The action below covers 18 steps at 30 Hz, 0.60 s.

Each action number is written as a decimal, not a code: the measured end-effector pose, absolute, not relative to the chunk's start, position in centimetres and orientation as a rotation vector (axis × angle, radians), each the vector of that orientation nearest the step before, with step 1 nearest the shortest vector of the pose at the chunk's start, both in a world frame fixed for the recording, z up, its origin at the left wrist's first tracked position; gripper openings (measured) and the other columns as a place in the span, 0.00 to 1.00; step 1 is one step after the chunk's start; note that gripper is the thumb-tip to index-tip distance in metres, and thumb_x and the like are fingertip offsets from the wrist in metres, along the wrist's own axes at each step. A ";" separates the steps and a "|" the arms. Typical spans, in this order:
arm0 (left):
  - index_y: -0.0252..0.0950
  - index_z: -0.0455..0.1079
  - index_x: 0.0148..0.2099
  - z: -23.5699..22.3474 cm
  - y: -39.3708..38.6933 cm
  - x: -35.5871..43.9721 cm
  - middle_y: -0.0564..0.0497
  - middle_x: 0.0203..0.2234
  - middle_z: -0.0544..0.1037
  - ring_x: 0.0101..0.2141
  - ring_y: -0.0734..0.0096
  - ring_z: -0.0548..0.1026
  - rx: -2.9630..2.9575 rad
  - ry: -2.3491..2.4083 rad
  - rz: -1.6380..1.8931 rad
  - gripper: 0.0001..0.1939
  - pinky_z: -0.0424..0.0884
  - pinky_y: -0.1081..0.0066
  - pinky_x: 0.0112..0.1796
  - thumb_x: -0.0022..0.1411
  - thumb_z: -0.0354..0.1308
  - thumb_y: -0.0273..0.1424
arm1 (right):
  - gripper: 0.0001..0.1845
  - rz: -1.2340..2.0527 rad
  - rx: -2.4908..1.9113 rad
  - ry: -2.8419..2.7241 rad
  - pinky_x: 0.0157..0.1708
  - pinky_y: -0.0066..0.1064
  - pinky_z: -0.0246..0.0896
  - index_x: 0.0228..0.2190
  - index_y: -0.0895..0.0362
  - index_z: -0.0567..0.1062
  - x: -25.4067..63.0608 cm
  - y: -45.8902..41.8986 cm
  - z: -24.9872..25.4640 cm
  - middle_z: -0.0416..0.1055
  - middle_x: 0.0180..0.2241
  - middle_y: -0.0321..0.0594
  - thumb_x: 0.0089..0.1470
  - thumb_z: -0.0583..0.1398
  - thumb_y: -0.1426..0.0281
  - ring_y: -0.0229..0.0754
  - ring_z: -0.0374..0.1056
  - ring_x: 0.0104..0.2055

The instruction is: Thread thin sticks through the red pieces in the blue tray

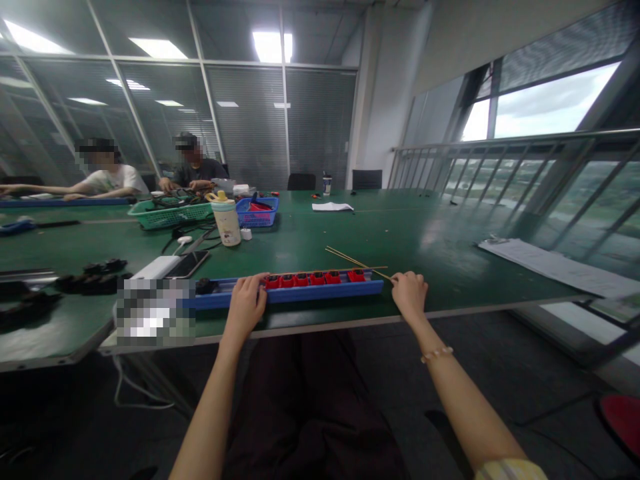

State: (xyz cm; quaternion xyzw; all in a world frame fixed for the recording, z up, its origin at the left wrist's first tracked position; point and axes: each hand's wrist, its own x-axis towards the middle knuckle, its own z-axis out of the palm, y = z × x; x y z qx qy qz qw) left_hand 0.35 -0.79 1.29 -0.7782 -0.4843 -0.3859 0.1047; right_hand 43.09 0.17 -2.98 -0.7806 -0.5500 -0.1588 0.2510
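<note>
The right hand (pixel 410 297) pinches closed on the ends of thin wooden sticks (pixel 357 260) lying across a long blue tray (pixel 285 295) of red blocks (pixel 317 278), while the left hand (pixel 245 307) curls over the tray's near edge, on a green workbench (pixel 425 233).

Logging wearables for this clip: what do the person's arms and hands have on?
The left hand and right hand are bare, ungloved. A beaded bracelet circles the right wrist, and a yellow striped sleeve shows at the bottom edge on that arm. The left forearm shows neither.
</note>
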 end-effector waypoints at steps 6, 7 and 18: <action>0.36 0.68 0.53 1.3 -0.8 0.4 0.44 0.46 0.77 0.47 0.55 0.70 -2.297 -1.427 -1.129 0.16 0.66 0.55 0.52 0.68 0.45 0.29 | 0.15 -0.343 -2.106 -1.514 0.40 0.36 0.47 0.37 0.59 0.79 43.1 0.3 -2.4 0.72 0.42 0.48 0.60 0.52 0.76 0.46 0.65 0.44; 0.36 0.68 0.53 1.3 -0.8 0.4 0.44 0.46 0.77 0.47 0.55 0.70 -2.296 -1.428 -1.132 0.16 0.66 0.55 0.52 0.68 0.45 0.29 | 0.15 -0.327 -2.100 -1.518 0.40 0.36 0.47 0.37 0.59 0.78 43.1 0.3 -2.4 0.72 0.43 0.47 0.60 0.51 0.77 0.46 0.66 0.44; 0.37 0.67 0.54 1.5 -0.9 0.4 0.44 0.46 0.77 0.47 0.55 0.70 -2.300 -1.430 -1.142 0.16 0.66 0.55 0.52 0.68 0.45 0.29 | 0.12 -0.373 -2.209 -1.488 0.43 0.40 0.51 0.41 0.58 0.77 42.9 0.3 -2.8 0.71 0.44 0.53 0.60 0.55 0.72 0.54 0.64 0.49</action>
